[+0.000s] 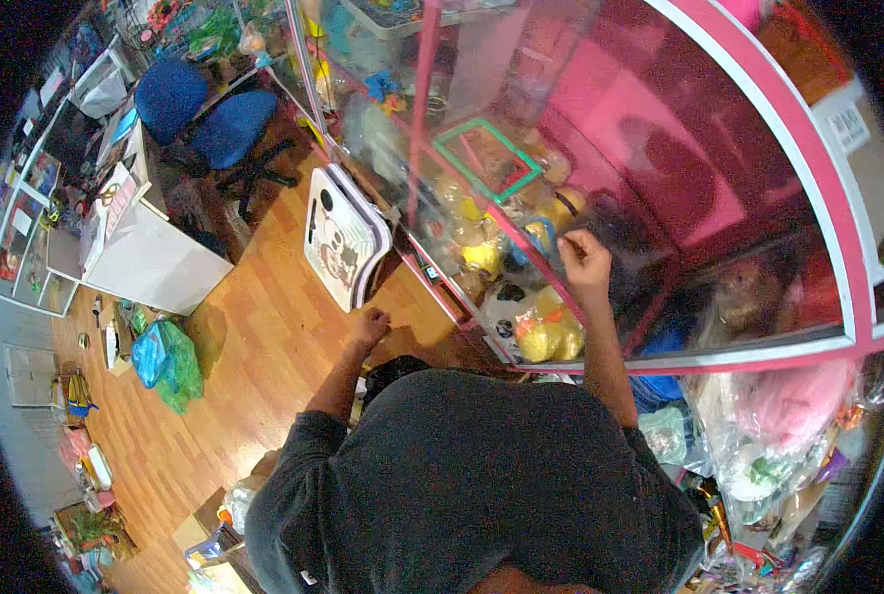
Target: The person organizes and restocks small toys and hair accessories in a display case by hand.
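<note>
My right hand [585, 262] is raised at the pink-framed clear case [767, 74], above plush toys in plastic wrap. Its fingers are curled together, and anything between them is too small to make out. Just below it lie a wrapped yellow toy [539, 342] and a blue-and-yellow toy [539, 236]. My left hand [372, 327] hangs low over the wooden floor with loosely closed fingers, and nothing shows in it. Near that hand, a white panel with a cartoon print [341, 238] leans against the case. A green rectangular frame [486, 158] shows in the case.
Blue office chair [234, 129] and white desk [155, 257] stand at the left. Blue and green plastic bags [174, 366] lie on the wooden floor [254, 346]. Bagged pink and white goods [779, 416] are piled at the lower right, beside the case's edge.
</note>
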`<state>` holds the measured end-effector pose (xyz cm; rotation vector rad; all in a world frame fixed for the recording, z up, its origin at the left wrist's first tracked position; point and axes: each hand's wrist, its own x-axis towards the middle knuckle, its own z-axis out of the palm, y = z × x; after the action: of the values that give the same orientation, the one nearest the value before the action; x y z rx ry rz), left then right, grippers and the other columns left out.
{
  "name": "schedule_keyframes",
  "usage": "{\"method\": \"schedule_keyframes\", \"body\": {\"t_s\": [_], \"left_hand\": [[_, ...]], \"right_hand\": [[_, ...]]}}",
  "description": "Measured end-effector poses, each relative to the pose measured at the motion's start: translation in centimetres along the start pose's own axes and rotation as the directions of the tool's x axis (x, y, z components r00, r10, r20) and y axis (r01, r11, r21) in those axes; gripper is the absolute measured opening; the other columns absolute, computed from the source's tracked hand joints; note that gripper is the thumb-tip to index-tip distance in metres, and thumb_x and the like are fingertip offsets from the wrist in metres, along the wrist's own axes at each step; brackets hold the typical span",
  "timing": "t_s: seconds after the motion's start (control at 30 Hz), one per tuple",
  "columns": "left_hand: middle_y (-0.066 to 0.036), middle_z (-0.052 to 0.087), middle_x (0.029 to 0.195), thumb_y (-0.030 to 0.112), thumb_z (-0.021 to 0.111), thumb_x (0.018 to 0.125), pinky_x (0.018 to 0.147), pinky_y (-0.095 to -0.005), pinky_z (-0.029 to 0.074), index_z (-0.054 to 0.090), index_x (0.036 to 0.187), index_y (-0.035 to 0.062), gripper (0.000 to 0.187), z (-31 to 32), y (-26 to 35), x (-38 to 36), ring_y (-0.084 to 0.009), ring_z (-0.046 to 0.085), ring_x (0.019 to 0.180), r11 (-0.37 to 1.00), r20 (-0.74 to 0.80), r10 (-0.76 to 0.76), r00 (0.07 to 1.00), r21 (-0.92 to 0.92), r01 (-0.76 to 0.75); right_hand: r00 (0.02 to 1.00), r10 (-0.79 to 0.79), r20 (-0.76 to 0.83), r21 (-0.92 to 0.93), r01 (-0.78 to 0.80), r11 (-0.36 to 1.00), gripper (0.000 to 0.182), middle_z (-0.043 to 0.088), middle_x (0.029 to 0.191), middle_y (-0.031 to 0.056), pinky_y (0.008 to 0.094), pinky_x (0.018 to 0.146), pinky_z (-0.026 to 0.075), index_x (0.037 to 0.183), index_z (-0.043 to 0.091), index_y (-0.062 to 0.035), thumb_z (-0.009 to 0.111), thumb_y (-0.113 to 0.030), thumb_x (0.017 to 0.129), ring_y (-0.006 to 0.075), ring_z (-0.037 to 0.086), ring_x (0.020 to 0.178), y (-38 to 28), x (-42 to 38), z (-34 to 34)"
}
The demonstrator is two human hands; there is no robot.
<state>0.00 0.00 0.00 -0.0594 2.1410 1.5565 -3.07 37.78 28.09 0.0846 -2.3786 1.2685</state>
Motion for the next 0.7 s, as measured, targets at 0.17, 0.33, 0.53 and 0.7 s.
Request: {"method": "schedule_keyframes", "body": {"t_s": [0.17,0.33,0.53,0.7], "left_hand": [[-0.008,0.051,0.054,0.022,0.051,0.081,0.041,-0.0261,0.04,0.049,0.074,0.0002,0.023,-6.5,-2.3,-4.2,-0.014,0.05,0.046,0.965,-0.21,-0.182,0.961,-0.226,0.134],[-0.007,0.049,0.053,0.018,0.051,0.081,0.039,-0.0252,0.038,0.047,0.073,0.0008,0.019,-7.5,-4.7,-6.8,-0.0144,0.048,0.044,0.871,-0.312,-0.352,0.883,-0.454,0.187],[-0.009,0.051,0.054,0.02,0.053,0.079,0.038,-0.0258,0.038,0.05,0.074,-0.0004,0.021,-3.5,-9.2,-8.7,-0.0148,0.048,0.042,0.81,-0.309,-0.486,0.817,-0.511,0.289],[-0.008,0.054,0.049,0.034,0.052,0.076,0.042,-0.0306,0.039,0.057,0.059,0.0029,0.036,-1.3,-10.8,-9.8,-0.0174,0.05,0.041,0.99,-0.41,-0.121,0.904,0.016,0.14]], "right_hand": [[0.999,0.032,0.015,-0.071,-0.03,0.997,0.01,0.055,0.06,0.0051,0.0241,0.051,0.04,0.073,0.056,0.0,0.062,-0.007,0.07,0.0106,0.049,0.054,2.9,4.4,5.1],[0.994,-0.049,0.1,-0.177,0.066,0.982,0.013,0.059,0.067,0.012,0.028,0.055,0.043,0.077,0.059,-0.0006,0.062,-0.011,0.069,0.0164,0.056,0.057,2.0,7.7,7.5],[0.969,-0.071,0.235,-0.343,0.151,0.927,0.026,0.058,0.083,0.0171,0.036,0.067,0.044,0.09,0.057,-0.0019,0.061,-0.019,0.071,0.0293,0.057,0.076,3.3,11.8,10.9],[0.892,-0.298,0.34,-0.452,0.433,0.78,0.044,0.051,0.105,0.0204,0.042,0.081,0.038,0.108,0.049,-0.0056,0.058,-0.029,0.072,0.0352,0.047,0.095,5.4,14.0,13.8]]}}
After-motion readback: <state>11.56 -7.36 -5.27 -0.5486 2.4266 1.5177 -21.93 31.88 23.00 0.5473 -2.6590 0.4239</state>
